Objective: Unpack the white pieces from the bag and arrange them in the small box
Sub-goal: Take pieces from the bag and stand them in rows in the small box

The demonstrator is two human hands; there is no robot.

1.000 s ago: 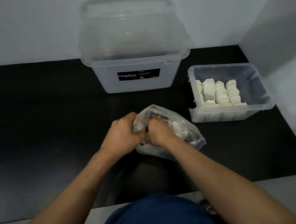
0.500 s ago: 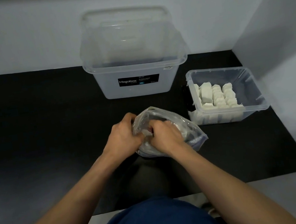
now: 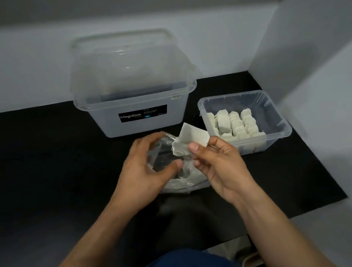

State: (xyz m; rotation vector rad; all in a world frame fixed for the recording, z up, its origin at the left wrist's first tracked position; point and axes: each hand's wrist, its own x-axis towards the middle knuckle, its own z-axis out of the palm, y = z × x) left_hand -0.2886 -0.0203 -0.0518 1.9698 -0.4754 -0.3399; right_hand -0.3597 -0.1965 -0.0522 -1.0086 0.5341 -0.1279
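My right hand (image 3: 219, 168) pinches a flat white piece (image 3: 191, 139) between thumb and fingers, lifted just above the clear plastic bag (image 3: 177, 179). My left hand (image 3: 144, 173) grips the bag's open mouth on the black mat; more white pieces show at the bag's bottom. To the right stands the small clear box (image 3: 275, 113), with several white pieces (image 3: 235, 123) set upright in rows along its left and front sides.
A large clear tub (image 3: 135, 98) labelled Megabox stands behind the bag, its lid leaning against the white wall. A white wall (image 3: 324, 86) rises right of the small box. The black mat (image 3: 37, 166) covers the table.
My right hand has come out of the bag holding a white piece and turned palm-up. The left hand has shifted on the bag's mouth. The camera tilted downward.
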